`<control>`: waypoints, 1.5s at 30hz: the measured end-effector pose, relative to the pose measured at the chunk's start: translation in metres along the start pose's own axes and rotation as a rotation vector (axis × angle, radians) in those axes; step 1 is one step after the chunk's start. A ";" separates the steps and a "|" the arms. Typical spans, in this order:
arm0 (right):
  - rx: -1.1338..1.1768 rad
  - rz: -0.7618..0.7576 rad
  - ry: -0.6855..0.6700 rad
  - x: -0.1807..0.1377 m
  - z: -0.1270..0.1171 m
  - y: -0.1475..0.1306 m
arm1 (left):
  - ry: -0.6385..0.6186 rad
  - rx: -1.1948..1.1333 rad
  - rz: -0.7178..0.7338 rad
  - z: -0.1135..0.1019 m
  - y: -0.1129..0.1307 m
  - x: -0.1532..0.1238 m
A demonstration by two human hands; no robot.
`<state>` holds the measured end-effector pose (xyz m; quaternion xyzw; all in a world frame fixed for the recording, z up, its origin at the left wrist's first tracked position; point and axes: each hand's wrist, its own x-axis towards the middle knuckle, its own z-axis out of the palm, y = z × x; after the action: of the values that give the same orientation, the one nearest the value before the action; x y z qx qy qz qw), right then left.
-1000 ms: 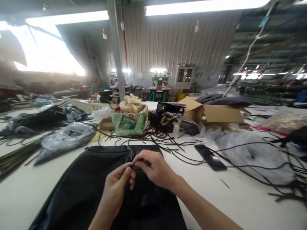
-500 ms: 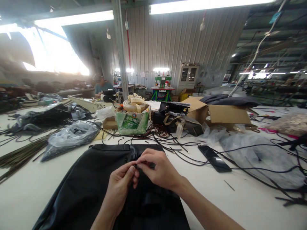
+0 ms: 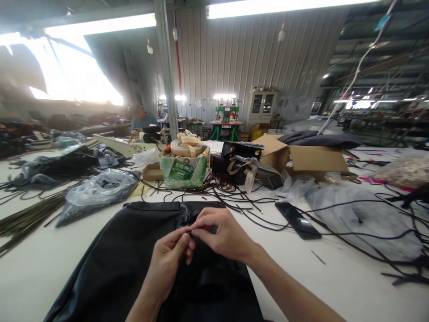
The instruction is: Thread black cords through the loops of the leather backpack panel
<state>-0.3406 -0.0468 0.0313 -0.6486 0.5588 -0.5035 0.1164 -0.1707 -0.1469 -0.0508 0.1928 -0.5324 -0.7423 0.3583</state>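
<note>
A black bag [image 3: 124, 255] lies flat on the white table in front of me, with a dark buckle or strap fitting [image 3: 184, 213] near its top edge. Over its middle, my left hand [image 3: 172, 252] is closed, thumb and forefinger pinching a tiny dark piece. My right hand [image 3: 219, 232] meets it from the right, its thumb and fingertips pinched on the same spot. The piece between the fingertips is too small and dark to name.
A green carton [image 3: 184, 170] with rolled webbing stands behind the bag. Black cords [image 3: 248, 219], a phone [image 3: 296, 220] and clear plastic bags [image 3: 365, 219] lie to the right. A filled plastic bag [image 3: 97, 194] sits left. A person [image 3: 142, 120] sits far back.
Both hands keep the same pinch over the bag, with barely any finger movement. The whole view has shifted very slightly.
</note>
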 end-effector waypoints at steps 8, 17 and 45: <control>0.056 0.120 -0.026 0.001 -0.002 -0.002 | -0.003 0.011 -0.016 0.000 0.000 -0.002; 0.062 0.161 -0.022 0.000 -0.002 0.001 | -0.018 0.043 -0.023 -0.001 -0.001 -0.002; 0.013 0.168 -0.070 -0.001 -0.005 0.002 | -0.025 0.083 -0.021 0.000 -0.004 -0.001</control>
<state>-0.3458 -0.0451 0.0314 -0.6157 0.6037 -0.4726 0.1819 -0.1710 -0.1456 -0.0543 0.2038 -0.5652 -0.7257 0.3353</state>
